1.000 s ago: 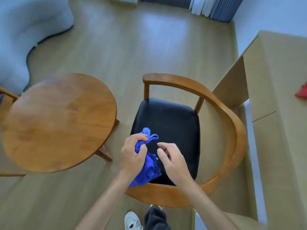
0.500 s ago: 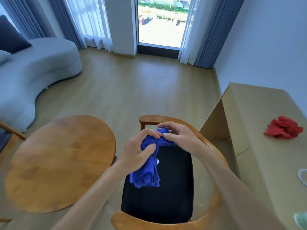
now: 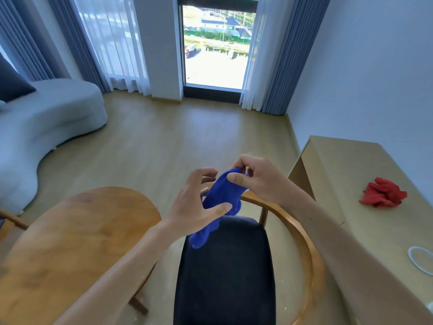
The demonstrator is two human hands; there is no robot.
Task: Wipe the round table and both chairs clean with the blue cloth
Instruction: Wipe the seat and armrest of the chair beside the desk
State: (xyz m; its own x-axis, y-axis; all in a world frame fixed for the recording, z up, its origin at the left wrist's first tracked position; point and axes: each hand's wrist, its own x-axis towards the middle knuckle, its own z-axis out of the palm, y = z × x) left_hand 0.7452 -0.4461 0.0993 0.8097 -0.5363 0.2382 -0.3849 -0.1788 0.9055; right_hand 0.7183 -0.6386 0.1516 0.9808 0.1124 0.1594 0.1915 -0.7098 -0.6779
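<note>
The grey sofa (image 3: 46,120) fills the 9 o'clock side of the room. The light desk (image 3: 365,184) stands at 3 o'clock. The round table (image 3: 77,242) is at 8 o'clock, and just beside it, at 6 o'clock, is the chair (image 3: 302,235) with a black seat. A second chair (image 3: 11,219) shows only a wooden part at the left edge.

Above the seat, both hands hold the blue cloth (image 3: 222,198) in the air. The right hand (image 3: 262,181) pinches its upper end between thumb and fingers. The left hand (image 3: 194,205) presses the thumb on its lower part, the fingers curled behind it.

A red cloth (image 3: 384,192) lies on the desk.
</note>
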